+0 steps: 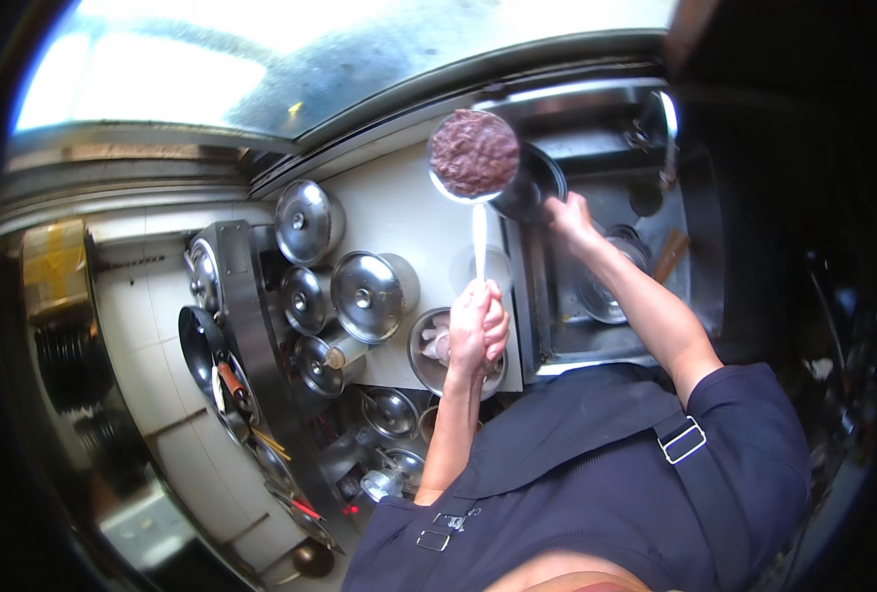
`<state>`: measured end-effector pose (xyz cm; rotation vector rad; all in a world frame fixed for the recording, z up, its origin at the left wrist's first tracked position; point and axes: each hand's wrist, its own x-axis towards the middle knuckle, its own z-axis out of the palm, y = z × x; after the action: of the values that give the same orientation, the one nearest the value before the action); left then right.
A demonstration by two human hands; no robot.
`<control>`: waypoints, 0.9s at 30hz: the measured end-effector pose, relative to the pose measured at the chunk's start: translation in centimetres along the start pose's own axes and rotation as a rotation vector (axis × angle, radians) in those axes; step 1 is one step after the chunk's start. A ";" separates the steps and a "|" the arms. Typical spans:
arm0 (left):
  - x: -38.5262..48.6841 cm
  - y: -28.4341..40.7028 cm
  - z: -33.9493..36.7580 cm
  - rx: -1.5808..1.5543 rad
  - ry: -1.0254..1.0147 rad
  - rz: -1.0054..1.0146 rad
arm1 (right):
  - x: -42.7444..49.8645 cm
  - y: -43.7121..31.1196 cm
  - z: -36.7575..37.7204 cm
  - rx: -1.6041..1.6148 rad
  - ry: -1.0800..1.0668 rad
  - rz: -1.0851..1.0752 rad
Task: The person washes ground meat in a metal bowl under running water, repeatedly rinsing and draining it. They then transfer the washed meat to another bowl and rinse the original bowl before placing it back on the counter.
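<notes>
My left hand [479, 322] grips the long handle of a round strainer or ladle [480, 237], which type I cannot tell. Its round head is heaped with reddish-brown meat [474, 154] and is held out over the far end of the white counter. My right hand [573, 218] holds the rim of a dark round container [534, 189], partly hidden behind the heaped head, at the border of counter and sink. Beneath my left wrist is a steel bowl [417, 348] with pale pieces of food [438, 340] in it.
Right of the white counter [401, 181], the steel sink [557, 296] holds a glass or metal vessel [605, 292] and a wooden-handled tool [671, 255]; a faucet [668, 140] rises behind. Several lidded steel pots [368, 296] crowd the left. Pans [200, 344] line a steel ledge. A window [334, 66] is ahead.
</notes>
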<state>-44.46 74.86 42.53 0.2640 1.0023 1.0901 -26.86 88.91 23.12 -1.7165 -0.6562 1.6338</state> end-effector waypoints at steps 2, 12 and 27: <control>-1.1 -0.5 1.0 0.011 -0.025 -0.029 | -1.5 1.8 -3.8 0.267 -0.108 0.243; -2.9 -4.5 4.3 0.005 -0.151 -0.178 | -3.8 9.8 -14.4 0.844 -0.155 0.708; -2.5 -3.0 -2.0 -0.109 -0.012 -0.056 | 2.2 0.1 4.3 -0.542 0.013 -0.510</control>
<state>-44.40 70.78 40.86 0.1533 0.9316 1.0870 -30.96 90.99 21.62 -1.7099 -1.4947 1.1414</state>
